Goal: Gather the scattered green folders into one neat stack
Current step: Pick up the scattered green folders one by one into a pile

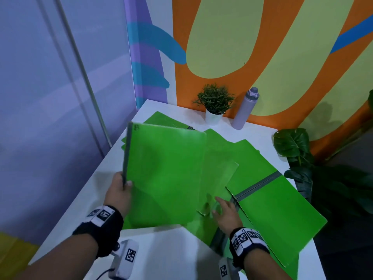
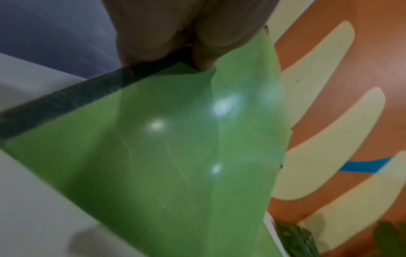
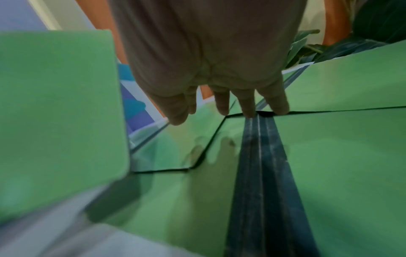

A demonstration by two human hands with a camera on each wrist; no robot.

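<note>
My left hand [image 1: 123, 188] grips a green folder [image 1: 165, 174] by its dark spine [image 1: 126, 154], holding it tilted above the table; in the left wrist view that held folder [image 2: 164, 165] fills the frame under my left hand [image 2: 186, 57]. Its inner flap [image 1: 218, 178] hangs open to the right. My right hand [image 1: 222, 209] reaches out with straight fingers [image 3: 248, 104] touching the edge of an open folder [image 1: 278, 203] lying flat with a dark spine [image 3: 261, 173]. More green folders [image 1: 161, 120] lie further back.
The white table [image 1: 181, 259] carries a small potted plant [image 1: 215, 104] and a lilac bottle [image 1: 245, 109] at the back by the painted wall. A large leafy plant [image 1: 294, 146] stands off the table's right edge. A glass partition runs along the left.
</note>
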